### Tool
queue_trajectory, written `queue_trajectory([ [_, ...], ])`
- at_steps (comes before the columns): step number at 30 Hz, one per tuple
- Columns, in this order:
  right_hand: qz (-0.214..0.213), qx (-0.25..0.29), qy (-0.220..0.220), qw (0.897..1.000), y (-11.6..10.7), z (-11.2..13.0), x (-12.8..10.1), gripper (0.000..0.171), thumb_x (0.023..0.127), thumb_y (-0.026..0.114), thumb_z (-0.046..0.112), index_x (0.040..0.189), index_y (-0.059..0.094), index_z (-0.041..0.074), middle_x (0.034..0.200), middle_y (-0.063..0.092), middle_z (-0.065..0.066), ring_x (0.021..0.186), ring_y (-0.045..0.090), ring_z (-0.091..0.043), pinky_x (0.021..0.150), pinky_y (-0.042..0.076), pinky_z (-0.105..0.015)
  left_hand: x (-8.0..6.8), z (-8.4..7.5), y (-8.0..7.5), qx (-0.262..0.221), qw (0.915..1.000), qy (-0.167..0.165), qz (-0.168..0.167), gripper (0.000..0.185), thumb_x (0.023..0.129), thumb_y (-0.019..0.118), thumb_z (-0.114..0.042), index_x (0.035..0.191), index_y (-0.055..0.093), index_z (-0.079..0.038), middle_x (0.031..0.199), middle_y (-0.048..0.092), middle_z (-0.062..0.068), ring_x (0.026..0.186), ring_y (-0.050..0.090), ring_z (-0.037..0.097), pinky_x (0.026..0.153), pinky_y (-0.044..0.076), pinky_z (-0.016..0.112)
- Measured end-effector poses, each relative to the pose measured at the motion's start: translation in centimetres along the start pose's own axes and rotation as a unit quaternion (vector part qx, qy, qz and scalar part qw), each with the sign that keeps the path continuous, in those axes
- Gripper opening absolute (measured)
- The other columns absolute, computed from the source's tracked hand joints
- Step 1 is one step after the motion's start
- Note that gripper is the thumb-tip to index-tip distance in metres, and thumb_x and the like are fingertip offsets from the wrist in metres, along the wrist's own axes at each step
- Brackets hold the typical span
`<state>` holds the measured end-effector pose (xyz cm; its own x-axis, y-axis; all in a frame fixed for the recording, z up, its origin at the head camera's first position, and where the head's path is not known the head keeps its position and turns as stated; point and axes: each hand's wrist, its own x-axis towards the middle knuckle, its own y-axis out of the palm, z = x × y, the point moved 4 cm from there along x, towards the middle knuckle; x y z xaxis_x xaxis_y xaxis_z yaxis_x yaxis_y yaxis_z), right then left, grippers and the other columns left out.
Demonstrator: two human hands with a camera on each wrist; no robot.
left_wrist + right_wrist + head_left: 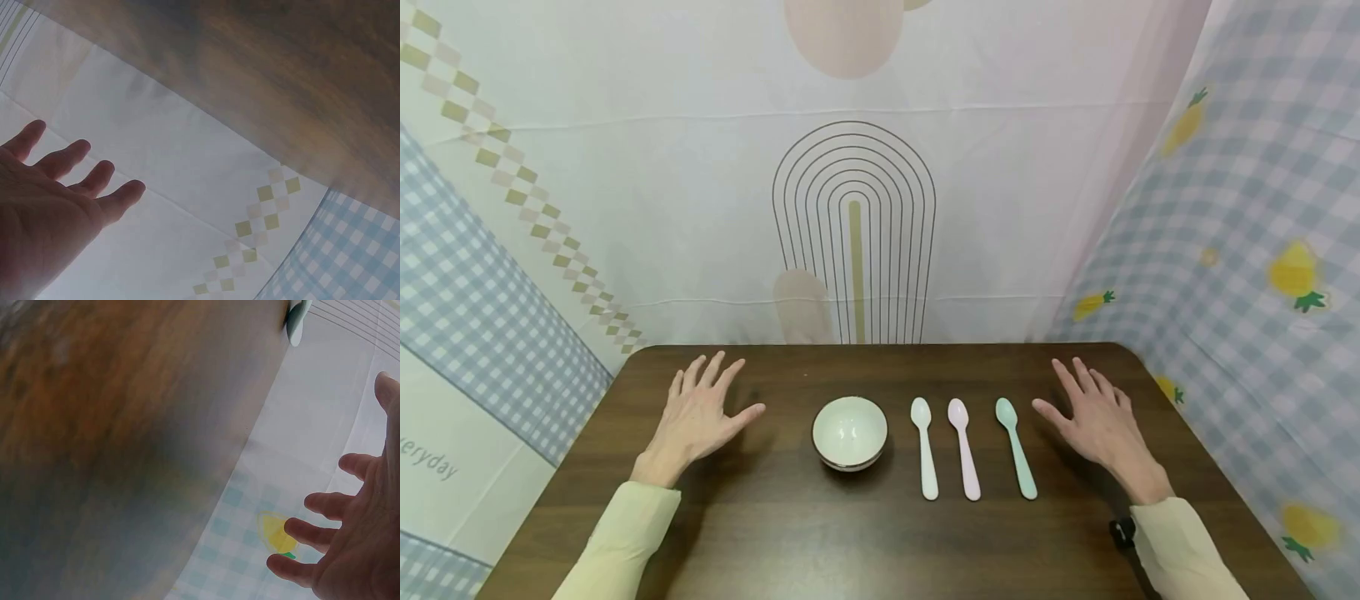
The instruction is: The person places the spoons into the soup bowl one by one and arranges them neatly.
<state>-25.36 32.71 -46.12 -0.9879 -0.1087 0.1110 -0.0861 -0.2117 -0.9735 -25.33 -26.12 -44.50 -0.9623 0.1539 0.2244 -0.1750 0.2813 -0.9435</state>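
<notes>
My left hand (695, 417) is spread over the left part of the table, palm down, fingers apart, holding nothing. To its right stands a small white bowl (850, 432) with a dark rim. Right of the bowl lie three spoons side by side, handles toward me: a white spoon (925, 448), a pink spoon (964, 448) and a mint green spoon (1017, 448). My right hand (1099, 423) is spread just right of the green spoon, with nothing in it. In the right wrist view, part of a spoon (296, 325) shows at the top edge.
The dark wooden table (820, 550) has rounded far corners. Behind it hangs a white patterned cloth (1015, 208), and blue checked cloth (1240, 333) with fruit prints hangs close along the right edge. A black band (1122, 533) shows at the right wrist.
</notes>
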Motion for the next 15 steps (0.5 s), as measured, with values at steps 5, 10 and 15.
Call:
queue_trajectory([
  [5, 0.000, 0.000, -0.003, 1.000, 0.13, 0.01, -0.19, 0.092, 0.108, 0.048, 0.070, 0.174, 0.026, 0.010, 0.176, 0.026, -0.034, 0.154, 0.031, -0.061, 0.113, 0.029, -0.086, -0.23, 0.00, 0.21, -0.004, 1.0000, 0.001, -0.003, 0.089, 0.097, 0.069, -0.061, 0.166, 0.042, -0.012, 0.172, 0.038, 0.029, 0.154, 0.036, 0.056, 0.121, 0.029, 0.078],
  [10, -0.009, 0.002, -0.006, 1.000, 0.04, 0.18, -0.19, 0.091, 0.108, 0.049, 0.069, 0.174, 0.026, 0.010, 0.175, 0.028, -0.033, 0.155, 0.032, -0.059, 0.113, 0.029, -0.086, -0.18, -0.17, 0.17, -0.015, 0.9999, 0.002, -0.003, 0.089, 0.098, 0.070, -0.060, 0.166, 0.042, -0.011, 0.171, 0.038, 0.029, 0.145, 0.044, 0.059, 0.111, 0.040, 0.076],
  [15, -0.015, -0.001, -0.008, 1.000, -0.01, 0.47, -0.23, 0.091, 0.108, 0.050, 0.069, 0.173, 0.028, 0.009, 0.174, 0.029, -0.034, 0.154, 0.034, -0.059, 0.112, 0.031, -0.086, -0.21, -0.35, 0.25, -0.027, 0.9996, 0.002, 0.002, 0.087, 0.099, 0.070, -0.059, 0.166, 0.042, -0.012, 0.169, 0.041, 0.029, 0.144, 0.046, 0.059, 0.109, 0.045, 0.075],
])
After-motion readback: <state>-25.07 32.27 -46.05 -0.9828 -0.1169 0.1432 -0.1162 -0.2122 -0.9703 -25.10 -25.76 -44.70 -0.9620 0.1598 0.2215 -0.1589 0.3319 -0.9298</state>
